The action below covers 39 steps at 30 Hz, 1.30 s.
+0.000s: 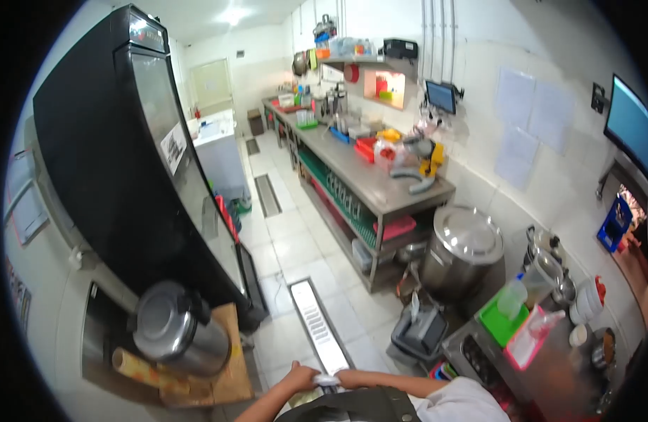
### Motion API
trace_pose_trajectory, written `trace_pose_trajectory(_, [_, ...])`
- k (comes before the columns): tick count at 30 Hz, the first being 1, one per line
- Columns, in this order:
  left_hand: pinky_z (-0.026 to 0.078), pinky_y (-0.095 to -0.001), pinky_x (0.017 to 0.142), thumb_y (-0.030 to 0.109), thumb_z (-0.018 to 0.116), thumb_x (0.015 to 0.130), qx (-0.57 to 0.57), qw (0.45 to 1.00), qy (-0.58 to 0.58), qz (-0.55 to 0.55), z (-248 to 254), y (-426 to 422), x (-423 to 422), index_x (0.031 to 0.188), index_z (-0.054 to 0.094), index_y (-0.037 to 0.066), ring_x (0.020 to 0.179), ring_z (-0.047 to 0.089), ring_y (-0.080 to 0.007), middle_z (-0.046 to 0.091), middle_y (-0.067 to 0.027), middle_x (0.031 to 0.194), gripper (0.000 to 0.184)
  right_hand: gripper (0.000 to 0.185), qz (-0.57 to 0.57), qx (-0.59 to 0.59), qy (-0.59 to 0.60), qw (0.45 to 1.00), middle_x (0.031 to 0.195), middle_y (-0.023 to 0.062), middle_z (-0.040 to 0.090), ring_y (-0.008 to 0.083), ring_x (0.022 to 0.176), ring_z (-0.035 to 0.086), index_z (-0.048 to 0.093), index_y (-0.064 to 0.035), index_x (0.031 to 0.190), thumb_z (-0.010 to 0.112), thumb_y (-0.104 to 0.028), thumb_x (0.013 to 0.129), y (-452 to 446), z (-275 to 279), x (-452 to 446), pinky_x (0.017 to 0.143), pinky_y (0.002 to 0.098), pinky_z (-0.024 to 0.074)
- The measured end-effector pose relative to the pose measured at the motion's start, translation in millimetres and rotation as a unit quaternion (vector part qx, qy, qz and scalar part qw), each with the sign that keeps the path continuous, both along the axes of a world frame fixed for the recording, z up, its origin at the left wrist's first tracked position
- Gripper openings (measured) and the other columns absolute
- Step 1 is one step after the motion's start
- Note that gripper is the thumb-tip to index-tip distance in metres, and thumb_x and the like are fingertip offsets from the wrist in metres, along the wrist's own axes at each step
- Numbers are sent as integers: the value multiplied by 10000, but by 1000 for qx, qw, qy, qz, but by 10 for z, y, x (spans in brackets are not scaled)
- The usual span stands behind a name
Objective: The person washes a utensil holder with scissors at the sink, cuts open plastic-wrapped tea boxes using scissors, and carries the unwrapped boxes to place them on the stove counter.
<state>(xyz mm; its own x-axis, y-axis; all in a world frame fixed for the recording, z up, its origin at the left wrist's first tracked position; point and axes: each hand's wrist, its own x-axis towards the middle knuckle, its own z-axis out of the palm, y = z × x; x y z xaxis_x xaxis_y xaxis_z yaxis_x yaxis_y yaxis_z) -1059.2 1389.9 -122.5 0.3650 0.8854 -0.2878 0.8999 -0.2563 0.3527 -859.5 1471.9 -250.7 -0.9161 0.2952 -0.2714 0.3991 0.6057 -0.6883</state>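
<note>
Low in the head view, my left hand (pixel 304 378) and my right hand (pixel 350 380) meet in front of the dark apron (pixel 366 406). Between them is a small whitish item (pixel 326 380), too small and blurred to name. The fingers of both hands look closed around its two sides. Just beyond the hands, a long floor drain grate (pixel 313 320) runs away over the white tiles.
At left stand a black glass-door fridge (pixel 92 133) and a steel pot (pixel 172 330) on cardboard. A long steel counter (pixel 366 186) with a shelf runs at right. Nearer are a large lidded pot (pixel 461 260), a grey bin (pixel 419 334) and a side table with a green tray (pixel 499 323).
</note>
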Motion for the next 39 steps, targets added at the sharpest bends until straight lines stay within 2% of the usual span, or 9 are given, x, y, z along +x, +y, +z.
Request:
trace_pose_trajectory(5, [309,-441,719,409,786,615,338,917,-40,209,365,1507,-591,825,620,87,779,560,-279,583,-86,747,418,114,-274,-583,34,764,596,-16,519,80,465,447,610,-67,788,610,-172,832,1674,2034,-823,430,260,372])
trace_pose_trajectory(9, [374,-434,961,143,659,755,198,818,-421,337,325,2738,-447,1302,375,34,971,557,-329,523,-197,1157,627,153,-277,-250,193,907,704,53,618,149,614,578,623,-26,862,625,-176,830,3123,1923,-1496,555,315,455])
trace_pose_trajectory(12, [359,-475,1045,266,451,849,-294,346,-846,280,340,3735,-826,1288,432,-23,1151,523,-341,539,-192,1242,526,232,-133,27,45,990,827,169,667,278,790,652,657,7,937,630,-179,800,4065,2195,-1741,692,378,503])
trace_pose_trajectory(20, [528,-418,781,255,561,898,-356,277,-711,540,19,6268,-1543,1076,547,-71,857,639,-304,644,-161,997,372,190,156,223,-23,962,962,176,691,358,873,670,718,-43,896,630,-176,793,5930,2089,-2285,741,461,516])
trace_pose_trajectory(23, [498,-321,583,160,559,876,-450,-80,-765,454,-427,6788,-2030,887,560,-7,601,566,-204,580,-78,743,167,303,207,165,9,964,939,218,672,371,810,669,593,-22,1087,591,-156,815,6678,1909,-2398,694,454,519])
trace_pose_trajectory(30, [324,-246,470,195,471,868,-247,-22,-882,400,96,7890,-3023,662,473,99,429,334,-96,345,45,501,226,536,128,-124,311,934,873,137,640,285,685,621,285,-46,1422,487,-142,934,7967,1399,-2942,612,401,475])
trace_pose_trajectory(32, [303,-258,469,222,401,918,-229,50,-916,326,550,8293,-3260,653,428,127,421,291,-87,287,61,498,283,533,36,-503,116,856,714,18,458,123,542,415,319,-100,1425,534,-184,944,8437,1856,-2964,524,277,373])
trace_pose_trajectory(35, [270,-258,459,258,368,970,-322,230,-893,214,1065,8856,-3550,661,403,137,437,261,-64,272,74,510,334,520,8,-792,62,607,636,-53,279,38,532,273,328,-85,1404,547,-204,946,9116,1927,-3209,488,198,241])
trace_pose_trajectory(39, [266,-240,458,267,488,938,-408,600,-668,165,1404,9923,-4063,647,434,118,467,281,-64,313,74,536,331,350,-26,-714,38,699,674,-2,428,102,592,430,518,-63,1235,567,-230,932,10333,1687,-3868,545,252,378])
